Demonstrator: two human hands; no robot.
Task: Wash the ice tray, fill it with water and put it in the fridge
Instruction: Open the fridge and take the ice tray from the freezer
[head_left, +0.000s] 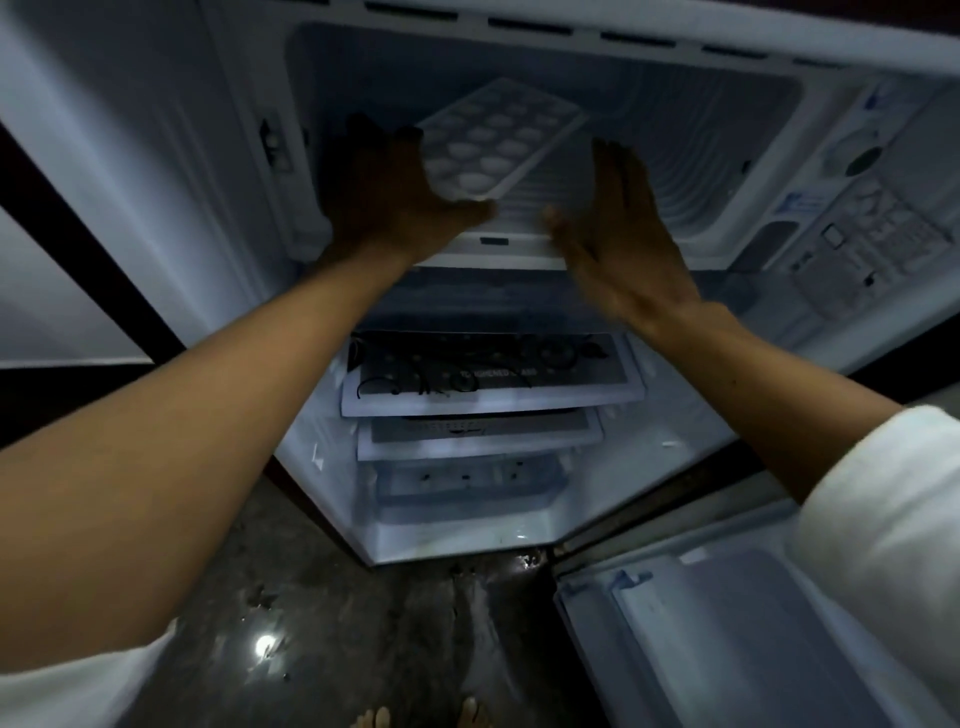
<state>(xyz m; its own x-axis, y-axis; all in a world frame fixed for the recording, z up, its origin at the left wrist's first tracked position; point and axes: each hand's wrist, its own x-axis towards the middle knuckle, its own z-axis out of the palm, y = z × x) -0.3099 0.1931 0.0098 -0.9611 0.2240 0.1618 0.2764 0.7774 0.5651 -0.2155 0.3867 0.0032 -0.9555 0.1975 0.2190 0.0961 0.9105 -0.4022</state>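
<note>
A white ice tray with rows of round cups lies flat on the floor of the freezer compartment at the top of the open fridge. My left hand is spread flat at the tray's near left corner, its fingers straight and its thumb below the tray's front edge. My right hand hovers flat to the right of the tray, fingers straight, apart from it and slightly blurred.
Below the freezer are glass shelves and a crisper drawer. The open fridge door with its racks stands at the lower right. The dark floor looks wet, and bare toes show at the bottom.
</note>
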